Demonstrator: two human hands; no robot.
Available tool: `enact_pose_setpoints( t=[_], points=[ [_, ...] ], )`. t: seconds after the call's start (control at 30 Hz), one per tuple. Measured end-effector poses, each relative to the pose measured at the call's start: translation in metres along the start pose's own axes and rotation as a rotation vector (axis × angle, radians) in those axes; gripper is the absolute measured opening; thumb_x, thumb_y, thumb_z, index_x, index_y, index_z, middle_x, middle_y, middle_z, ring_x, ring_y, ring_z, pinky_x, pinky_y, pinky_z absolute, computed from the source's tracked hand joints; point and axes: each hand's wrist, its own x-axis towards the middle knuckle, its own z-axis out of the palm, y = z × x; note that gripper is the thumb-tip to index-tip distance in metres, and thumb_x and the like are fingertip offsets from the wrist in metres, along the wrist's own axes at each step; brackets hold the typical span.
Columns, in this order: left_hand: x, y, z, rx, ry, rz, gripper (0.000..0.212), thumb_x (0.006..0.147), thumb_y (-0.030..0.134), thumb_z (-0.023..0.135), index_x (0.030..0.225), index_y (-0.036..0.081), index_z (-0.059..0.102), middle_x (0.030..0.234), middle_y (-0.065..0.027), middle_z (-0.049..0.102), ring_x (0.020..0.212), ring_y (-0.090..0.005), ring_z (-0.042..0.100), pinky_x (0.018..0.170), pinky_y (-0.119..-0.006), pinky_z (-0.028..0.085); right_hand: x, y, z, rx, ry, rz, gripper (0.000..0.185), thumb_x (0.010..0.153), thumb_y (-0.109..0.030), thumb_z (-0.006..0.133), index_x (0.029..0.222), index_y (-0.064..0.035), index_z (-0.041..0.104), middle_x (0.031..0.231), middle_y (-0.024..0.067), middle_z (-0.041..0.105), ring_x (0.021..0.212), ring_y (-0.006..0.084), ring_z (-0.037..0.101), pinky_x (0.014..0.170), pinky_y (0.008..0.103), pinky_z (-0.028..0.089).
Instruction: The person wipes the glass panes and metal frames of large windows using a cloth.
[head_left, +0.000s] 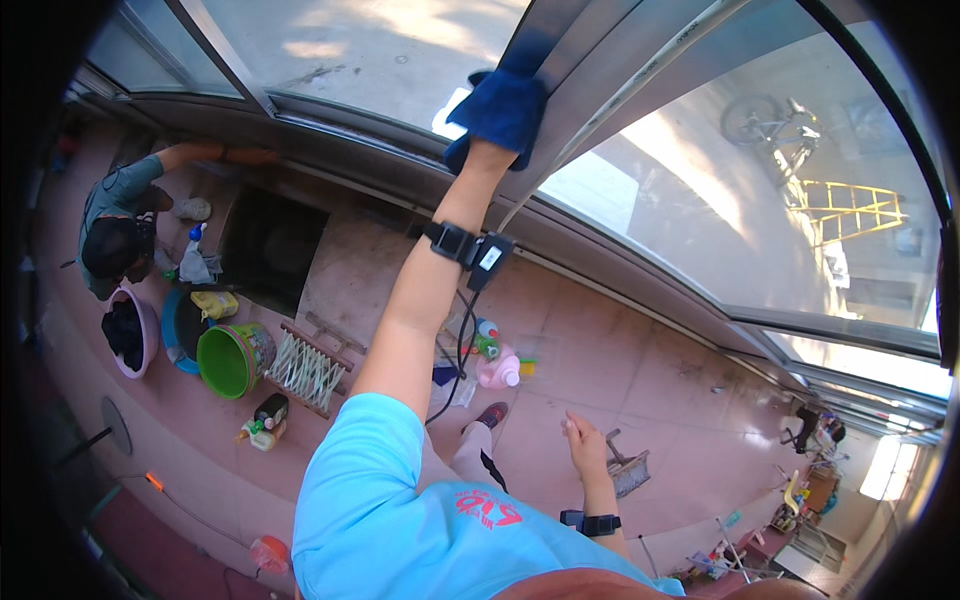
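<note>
My left arm stretches up and forward to the metal frame (577, 56) between two window panes. My left hand (491, 154) is mostly hidden under a dark blue cloth (501, 109), which it presses against the frame and the edge of the left glass pane (360, 52). Beside the cloth, a pale pipe (622, 97) with printing runs slantwise along the frame. My right hand (583, 442) hangs low at my side, its fingers loosely bent with nothing in them. Close to that hand, a small stool (628, 471) stands on the floor.
A co-worker (120, 232) crouches at the left, one arm along the wall base, near a dark floor opening (270, 244). Basins, a green bucket (229, 361), a folding stool (307, 371) and bottles, including a pink jug (499, 367), stand on the floor. A cable (469, 330) hangs from my left wrist strap.
</note>
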Motion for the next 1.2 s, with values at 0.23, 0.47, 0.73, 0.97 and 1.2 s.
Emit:
enact_pose_setpoints(
  t=[0.23, 0.47, 0.73, 0.97, 1.2],
  points=[
    [-0.062, -0.025, 0.024, -0.281, -0.374, -0.181, 0.010, 0.077, 0.007, 0.054, 0.081, 0.004, 0.063, 0.084, -0.0151, 0.062, 0.074, -0.0264, 0.060, 0.066, -0.031, 0.049, -0.008, 0.002, 0.000, -0.091, -0.047, 0.055, 0.029, 0.089, -0.020, 0.052, 0.110, -0.0022, 0.060, 0.088, 0.0122, 0.067, 0.079, 0.0176, 0.066, 0.072, 0.0280, 0.049],
    [0.039, 0.002, -0.025, -0.198, 0.085, 0.201, 0.018, 0.079, 0.013, 0.060, 0.095, 0.008, 0.062, 0.097, -0.0112, 0.061, 0.092, -0.0275, 0.057, 0.082, -0.038, 0.045, 0.006, -0.005, -0.001, -0.009, -0.046, 0.025, 0.029, 0.089, -0.020, 0.053, 0.110, -0.0023, 0.060, 0.088, 0.0107, 0.068, 0.077, 0.0167, 0.065, 0.072, 0.0277, 0.049],
    [-0.061, -0.032, 0.016, -0.222, -0.107, -0.004, 0.010, 0.080, 0.009, 0.057, 0.087, 0.005, 0.062, 0.087, -0.0120, 0.061, 0.084, -0.0274, 0.059, 0.076, -0.037, 0.047, 0.002, 0.004, -0.002, -0.003, -0.042, 0.034, 0.028, 0.089, -0.020, 0.052, 0.109, -0.0018, 0.060, 0.087, 0.0114, 0.068, 0.079, 0.0169, 0.066, 0.072, 0.0280, 0.049],
    [0.024, 0.007, -0.021, -0.404, 0.205, 0.174, 0.010, 0.073, 0.005, 0.060, 0.082, 0.007, 0.062, 0.089, -0.0111, 0.060, 0.082, -0.0277, 0.057, 0.075, -0.034, 0.047, 0.001, 0.008, 0.004, -0.019, -0.059, 0.095, 0.028, 0.090, -0.020, 0.051, 0.109, -0.0019, 0.060, 0.087, 0.0119, 0.068, 0.079, 0.0176, 0.066, 0.071, 0.0283, 0.050],
    [0.007, 0.001, -0.009, 0.054, 0.059, 0.129, 0.009, 0.076, 0.013, 0.060, 0.082, 0.007, 0.063, 0.090, -0.0102, 0.062, 0.082, -0.0255, 0.059, 0.074, -0.034, 0.048, 0.005, -0.001, 0.006, 0.024, -0.031, 0.036, 0.030, 0.089, -0.021, 0.052, 0.111, -0.0022, 0.060, 0.086, 0.0112, 0.068, 0.078, 0.0163, 0.066, 0.071, 0.0274, 0.049]
  ],
)
